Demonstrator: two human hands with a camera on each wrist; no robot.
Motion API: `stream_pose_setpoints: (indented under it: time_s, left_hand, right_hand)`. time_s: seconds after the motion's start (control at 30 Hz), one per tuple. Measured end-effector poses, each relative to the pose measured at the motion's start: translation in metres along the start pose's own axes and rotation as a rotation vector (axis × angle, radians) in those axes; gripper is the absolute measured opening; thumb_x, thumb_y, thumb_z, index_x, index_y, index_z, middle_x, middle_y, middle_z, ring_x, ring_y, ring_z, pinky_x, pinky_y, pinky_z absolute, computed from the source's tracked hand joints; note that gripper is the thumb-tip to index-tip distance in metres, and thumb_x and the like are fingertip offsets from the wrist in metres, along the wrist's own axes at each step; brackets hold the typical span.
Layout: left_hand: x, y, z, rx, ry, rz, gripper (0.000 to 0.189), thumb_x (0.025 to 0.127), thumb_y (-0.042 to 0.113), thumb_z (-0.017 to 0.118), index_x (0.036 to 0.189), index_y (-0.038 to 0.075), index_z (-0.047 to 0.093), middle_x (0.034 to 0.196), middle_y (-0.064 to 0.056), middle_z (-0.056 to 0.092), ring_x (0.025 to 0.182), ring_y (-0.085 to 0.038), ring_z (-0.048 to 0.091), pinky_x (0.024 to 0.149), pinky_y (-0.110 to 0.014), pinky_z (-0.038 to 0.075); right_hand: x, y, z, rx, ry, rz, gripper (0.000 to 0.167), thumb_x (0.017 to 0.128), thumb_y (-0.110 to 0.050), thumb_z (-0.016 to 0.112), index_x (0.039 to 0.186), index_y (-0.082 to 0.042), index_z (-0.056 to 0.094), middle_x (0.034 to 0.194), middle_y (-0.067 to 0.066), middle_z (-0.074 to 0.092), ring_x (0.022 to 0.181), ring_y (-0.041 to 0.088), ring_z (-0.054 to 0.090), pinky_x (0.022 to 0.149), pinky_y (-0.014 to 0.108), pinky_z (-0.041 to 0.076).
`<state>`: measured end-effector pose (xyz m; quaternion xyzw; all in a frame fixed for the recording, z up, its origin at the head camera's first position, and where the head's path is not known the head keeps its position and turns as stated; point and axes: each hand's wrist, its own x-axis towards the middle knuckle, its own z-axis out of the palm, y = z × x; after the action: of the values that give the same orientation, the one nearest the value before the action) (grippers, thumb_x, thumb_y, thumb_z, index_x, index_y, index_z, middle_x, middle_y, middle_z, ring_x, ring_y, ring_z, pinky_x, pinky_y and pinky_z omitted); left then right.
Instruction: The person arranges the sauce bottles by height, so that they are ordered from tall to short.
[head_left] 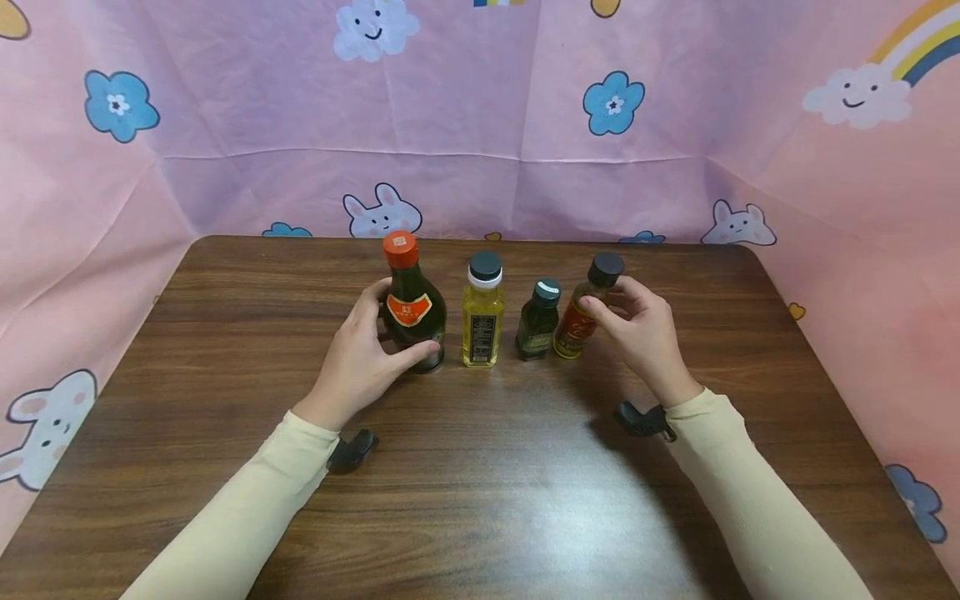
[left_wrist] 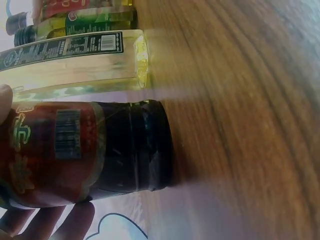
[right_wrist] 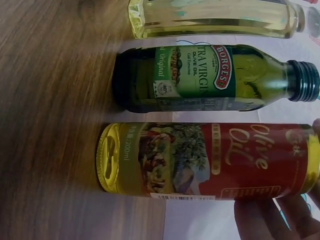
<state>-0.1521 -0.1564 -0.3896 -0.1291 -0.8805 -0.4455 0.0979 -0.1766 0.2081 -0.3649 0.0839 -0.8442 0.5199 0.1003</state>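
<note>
My left hand [head_left: 358, 357] grips a dark round-bodied sauce bottle [head_left: 408, 286] with a red cap, thumb in front and fingers behind. In the left wrist view its red label with a barcode shows above the dark base. With the right hand [head_left: 647, 335] I hold a red-labelled olive oil bottle [right_wrist: 220, 160], black-capped and leaning slightly in the head view. Between the hands stand a clear bottle of yellow oil [head_left: 482, 321] and a small green olive oil bottle [right_wrist: 200, 78]. Whether the held bottles' bases touch the table cannot be told for sure.
The four-sided wood-grain table [head_left: 480, 483] carries the bottles in a row toward its far edge. A pink printed cloth [head_left: 450, 108] hangs behind and at both sides. Dark straps with camera mounts [head_left: 643, 419] stick out below the wrists.
</note>
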Motion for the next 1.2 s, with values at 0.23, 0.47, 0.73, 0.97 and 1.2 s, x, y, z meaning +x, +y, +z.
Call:
stream_pose_setpoints:
  time_s: [0.23, 0.47, 0.73, 0.97, 1.2]
  left_hand:
    - [-0.0002, 0.0024, 0.0019, -0.002, 0.012, -0.007, 0.094, 0.084, 0.036, 0.088, 0.157, 0.011, 0.033, 0.142, -0.014, 0.052, 0.128, -0.030, 0.057, 0.097, -0.051, 0.056]
    - [-0.0014, 0.0052, 0.0029, -0.049, 0.020, -0.038, 0.095, 0.083, 0.033, 0.090, 0.156, 0.010, 0.035, 0.141, -0.014, 0.055, 0.123, -0.032, 0.060, 0.098, -0.052, 0.056]
    - [-0.0015, 0.0035, 0.0016, -0.070, 0.032, -0.050, 0.092, 0.082, 0.029, 0.091, 0.154, 0.011, 0.037, 0.138, -0.014, 0.057, 0.125, -0.031, 0.060, 0.098, -0.050, 0.056]
    - [-0.0023, 0.0027, -0.0006, -0.093, 0.046, -0.036, 0.091, 0.081, 0.026, 0.091, 0.152, 0.010, 0.037, 0.137, -0.016, 0.058, 0.125, -0.032, 0.060, 0.099, -0.051, 0.055]
    - [0.0043, 0.0010, -0.0025, -0.096, 0.060, -0.028, 0.090, 0.082, 0.027, 0.091, 0.152, 0.009, 0.037, 0.139, -0.015, 0.056, 0.125, -0.031, 0.060, 0.100, -0.051, 0.055]
  right_hand:
    - [0.0005, 0.0027, 0.0002, 0.019, 0.012, -0.003, 0.033, 0.098, -0.024, 0.075, 0.122, -0.003, 0.069, 0.118, 0.010, 0.072, 0.111, 0.020, 0.069, 0.097, 0.033, 0.057]
    - [-0.0016, 0.0060, 0.0007, 0.029, 0.024, -0.014, 0.033, 0.098, -0.023, 0.074, 0.124, -0.003, 0.068, 0.119, 0.010, 0.071, 0.110, 0.017, 0.068, 0.092, 0.023, 0.055]
    - [-0.0013, 0.0078, 0.0042, 0.021, 0.036, -0.045, 0.030, 0.098, -0.022, 0.074, 0.122, -0.003, 0.068, 0.118, 0.009, 0.072, 0.108, 0.011, 0.067, 0.095, 0.030, 0.056]
    - [-0.0002, 0.0068, 0.0057, 0.023, 0.023, -0.051, 0.030, 0.098, -0.022, 0.074, 0.121, -0.003, 0.068, 0.118, 0.010, 0.072, 0.110, 0.017, 0.067, 0.096, 0.033, 0.057]
    - [-0.0021, 0.0068, 0.0049, 0.025, 0.017, -0.041, 0.031, 0.099, -0.021, 0.073, 0.122, -0.002, 0.068, 0.121, 0.011, 0.071, 0.113, 0.022, 0.068, 0.095, 0.030, 0.056]
